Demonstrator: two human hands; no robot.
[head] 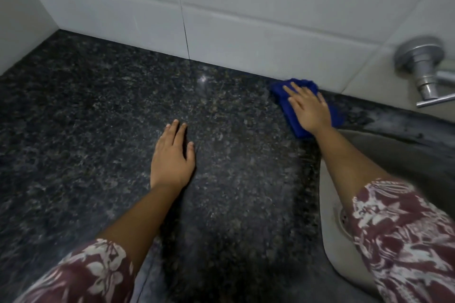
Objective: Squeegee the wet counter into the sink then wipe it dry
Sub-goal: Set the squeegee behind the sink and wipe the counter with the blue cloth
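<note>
A dark speckled granite counter (98, 118) fills most of the head view. My right hand (309, 108) lies flat on a blue cloth (290, 118), pressing it to the counter at the back right, close to the wall and the sink's far corner. My left hand (172, 155) rests palm down on the bare counter in the middle, fingers slightly apart and holding nothing. The steel sink (384, 155) sits to the right, partly hidden by my right arm and patterned sleeve. No squeegee is in view.
White wall tiles (221, 7) run along the back and the left side of the counter. A chrome wall tap (423, 69) juts out at the upper right above the sink. The sink's drain (344, 219) shows beside my right sleeve.
</note>
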